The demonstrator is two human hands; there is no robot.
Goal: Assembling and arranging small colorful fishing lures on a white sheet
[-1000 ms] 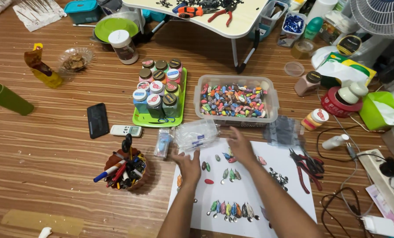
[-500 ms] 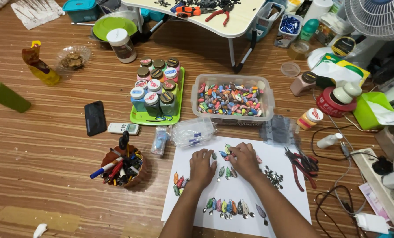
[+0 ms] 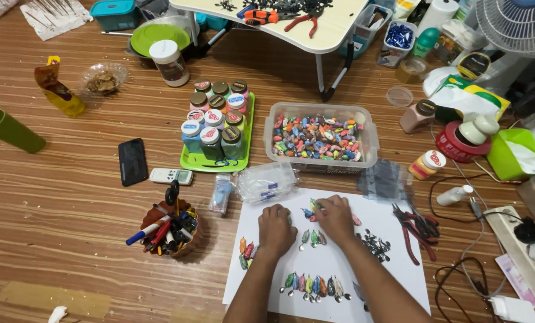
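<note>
Warm, fairly bright indoor light is falling from above, spreading evenly over the wooden floor (image 3: 70, 239); the white sheet (image 3: 393, 281) is reading as the brightest patch, though it is not blowing out; soft, short shadows are lying just beside the hands resting on that sheet; beyond the sheet, under the folding table (image 3: 315, 30), a darker shadow is pooling; far right of the sheet the corner is dimming; edges are bowing slightly; small items are looking a little soft.
</note>
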